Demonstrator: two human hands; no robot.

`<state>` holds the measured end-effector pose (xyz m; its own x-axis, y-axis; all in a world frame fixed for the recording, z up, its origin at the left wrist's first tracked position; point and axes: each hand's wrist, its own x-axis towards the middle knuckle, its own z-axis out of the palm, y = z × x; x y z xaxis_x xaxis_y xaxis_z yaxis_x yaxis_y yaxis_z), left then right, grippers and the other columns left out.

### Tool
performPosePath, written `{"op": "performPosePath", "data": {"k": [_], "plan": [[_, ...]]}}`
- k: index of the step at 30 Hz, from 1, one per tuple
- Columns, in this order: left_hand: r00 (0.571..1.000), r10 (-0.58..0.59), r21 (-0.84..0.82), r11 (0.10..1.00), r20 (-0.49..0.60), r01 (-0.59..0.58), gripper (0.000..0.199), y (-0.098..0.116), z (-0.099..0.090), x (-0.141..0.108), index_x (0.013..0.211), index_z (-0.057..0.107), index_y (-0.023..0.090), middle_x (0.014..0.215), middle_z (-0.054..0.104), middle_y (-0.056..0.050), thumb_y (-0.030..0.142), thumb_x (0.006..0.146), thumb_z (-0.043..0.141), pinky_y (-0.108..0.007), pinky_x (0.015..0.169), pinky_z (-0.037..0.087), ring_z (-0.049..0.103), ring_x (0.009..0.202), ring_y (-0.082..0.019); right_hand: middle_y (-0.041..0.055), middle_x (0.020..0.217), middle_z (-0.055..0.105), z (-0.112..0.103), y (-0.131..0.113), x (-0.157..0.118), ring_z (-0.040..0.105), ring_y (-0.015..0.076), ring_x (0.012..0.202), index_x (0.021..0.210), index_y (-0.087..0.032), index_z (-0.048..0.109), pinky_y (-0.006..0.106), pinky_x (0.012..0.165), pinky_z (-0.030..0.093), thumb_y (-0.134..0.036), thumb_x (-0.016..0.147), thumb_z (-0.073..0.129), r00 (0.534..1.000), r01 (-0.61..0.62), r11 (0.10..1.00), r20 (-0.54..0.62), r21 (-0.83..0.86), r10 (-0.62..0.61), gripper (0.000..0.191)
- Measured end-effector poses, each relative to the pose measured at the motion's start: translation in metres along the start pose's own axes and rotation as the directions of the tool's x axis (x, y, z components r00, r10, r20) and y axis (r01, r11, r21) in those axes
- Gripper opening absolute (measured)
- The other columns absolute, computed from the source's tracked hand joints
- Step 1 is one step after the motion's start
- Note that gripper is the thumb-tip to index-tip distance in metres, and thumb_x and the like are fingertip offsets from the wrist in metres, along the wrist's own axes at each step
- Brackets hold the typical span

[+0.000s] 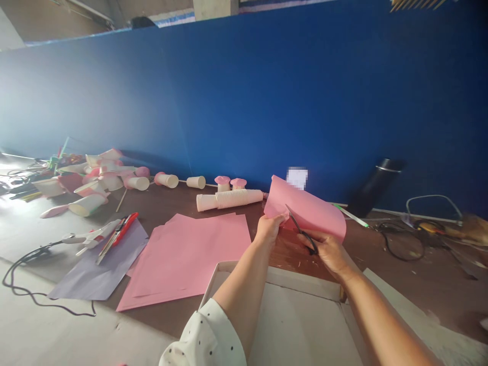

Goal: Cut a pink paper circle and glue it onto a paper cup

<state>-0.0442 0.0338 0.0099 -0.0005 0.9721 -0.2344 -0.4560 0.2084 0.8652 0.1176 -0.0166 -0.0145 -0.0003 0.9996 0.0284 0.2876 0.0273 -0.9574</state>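
Observation:
My left hand (pixel 270 227) pinches the near left edge of a curled sheet of pink paper (pixel 308 206). Black-handled scissors (pixel 301 234) are in my right hand (pixel 330 251), fingers wrapped round the handles. Their blades point up and left, lying against the pink paper just right of my left fingers. Whether the blades are parted is hard to make out. Just beyond my left hand lies a long stack of white paper cups (pixel 236 199) on its side. To the left, a pile of flat pink sheets (pixel 190 254) rests on the brown table.
A white box lid (pixel 297 320) lies beneath my forearms. Leftward are a glue gun (pixel 91 236) and a red box cutter (pixel 118 236) on grey paper (pixel 101 274). Pink-trimmed cups (pixel 89 195) crowd the far left. A dark bottle (pixel 375 188) stands by the blue partition (pixel 244 101).

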Motion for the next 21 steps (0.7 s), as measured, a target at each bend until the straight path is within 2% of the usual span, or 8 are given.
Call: {"op": "performPosePath", "data": {"k": [6, 15, 21], "plan": [[1.000, 0.021, 0.041, 0.999, 0.021, -0.022, 0.022, 0.0011, -0.0018, 0.0009, 0.056, 0.061, 0.012, 0.049, 0.052, 0.000, 0.025, 0.057, 0.079, -0.022, 0.045, 0.032, 0.045, 0.047, -0.009, -0.0008, 0.066, 0.059, 0.0000, -0.0038, -0.0014, 0.047, 0.0137, 0.064, 0.105, -0.019, 0.075, 0.026, 0.059, 0.035, -0.054, 0.071, 0.071, 1.000, 0.006, 1.000, -0.009, -0.028, -0.006, 0.049], [0.999, -0.002, 0.031, 1.000, 0.039, 0.001, 0.016, 0.0011, -0.0050, 0.0044, 0.064, 0.068, 0.011, 0.055, 0.059, -0.002, 0.022, 0.058, 0.078, -0.025, 0.050, 0.038, 0.050, 0.050, -0.012, -0.0008, 0.068, 0.058, -0.0008, -0.0057, -0.0019, 0.046, 0.0134, 0.064, 0.107, -0.019, 0.074, 0.026, 0.058, 0.033, -0.054, 0.072, 0.070, 1.000, -0.001, 0.999, -0.003, -0.040, 0.001, 0.050], [1.000, 0.013, 0.036, 0.999, 0.022, -0.014, 0.019, -0.0005, -0.0064, 0.0078, 0.069, 0.070, 0.013, 0.061, 0.063, -0.003, 0.023, 0.056, 0.080, -0.026, 0.057, 0.044, 0.057, 0.058, -0.015, -0.0030, 0.061, 0.053, 0.0007, -0.0107, -0.0047, 0.043, 0.0119, 0.061, 0.096, -0.019, 0.076, 0.026, 0.056, 0.030, -0.052, 0.073, 0.071, 0.999, 0.043, 0.999, 0.012, -0.033, -0.043, 0.040]]}}
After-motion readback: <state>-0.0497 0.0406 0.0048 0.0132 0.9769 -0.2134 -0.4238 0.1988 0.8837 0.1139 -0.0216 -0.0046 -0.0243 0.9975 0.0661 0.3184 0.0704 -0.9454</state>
